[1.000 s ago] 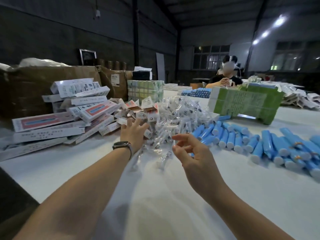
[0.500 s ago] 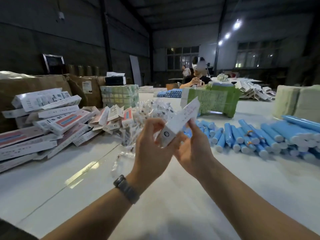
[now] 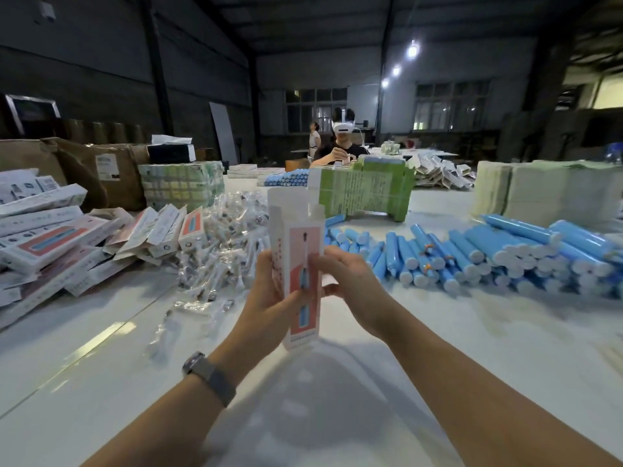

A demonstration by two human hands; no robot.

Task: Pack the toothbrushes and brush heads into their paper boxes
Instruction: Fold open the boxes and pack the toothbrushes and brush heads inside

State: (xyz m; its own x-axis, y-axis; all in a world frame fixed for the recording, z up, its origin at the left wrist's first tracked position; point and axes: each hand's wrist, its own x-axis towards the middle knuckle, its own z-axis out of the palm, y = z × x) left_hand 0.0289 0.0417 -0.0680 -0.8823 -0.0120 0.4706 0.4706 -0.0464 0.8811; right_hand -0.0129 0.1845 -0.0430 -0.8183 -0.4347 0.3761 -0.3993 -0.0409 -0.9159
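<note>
**While the piles wait, one box stands upright between two hands**

As both hands close on it at the centre of the frame, a paper box (image 3: 301, 264) stands upright above the white table (image 3: 337, 416), its top flaps open. The left hand (image 3: 269, 299) grips its lower left side, thumb across the printed front; the right hand (image 3: 347, 281) pinches its right edge. Blue toothbrushes (image 3: 488, 257) lie heaped at right, bagged brush heads (image 3: 222, 237) just left of centre, flat boxes (image 3: 50, 237) at far left.

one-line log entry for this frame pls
stage: opening box | left hand: grips paper box | right hand: grips box edge | top flap open
</note>
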